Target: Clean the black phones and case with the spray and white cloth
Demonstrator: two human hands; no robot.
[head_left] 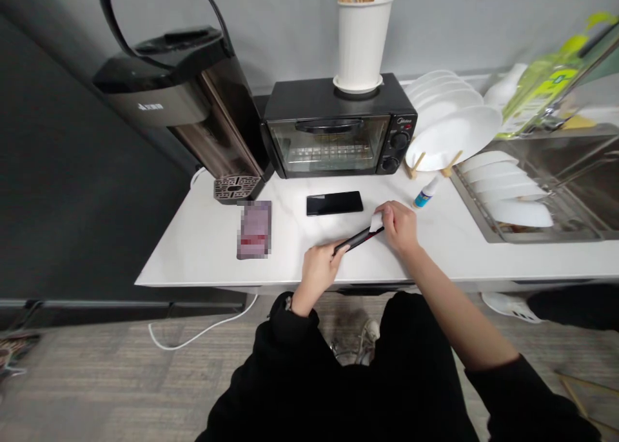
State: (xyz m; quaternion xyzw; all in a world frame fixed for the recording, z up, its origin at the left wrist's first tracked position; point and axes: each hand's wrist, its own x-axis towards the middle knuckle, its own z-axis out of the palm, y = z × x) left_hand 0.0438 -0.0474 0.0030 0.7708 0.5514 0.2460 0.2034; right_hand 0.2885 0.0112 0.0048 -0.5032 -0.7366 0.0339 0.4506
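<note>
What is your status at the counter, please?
Left hand gripping the black item. Right hand at its other end, holding something white. Phone just beyond, bottle by right hand; neither seems in the way.

Runs across the view as a long, glossy white countertop (193, 261) with faint grey veining. Carries near its left end a tall black-and-silver water dispenser (193, 116) with a slotted drip tray. Bears, just in front of that, a flat purple rectangular item (255, 226) with a red band, too pixelated to identify. Holds, right of the dispenser, a black box-shaped toaster oven (333, 132) with a glass door, and before it a thin black smartphone (334, 203), lying flat. Supports, farther right, a pale wooden plate rack (451, 162) and, near it, a small white plastic bottle (423, 197) with a blue label. Takes in a recessed stainless-steel sink (489, 237) at the right.
</note>
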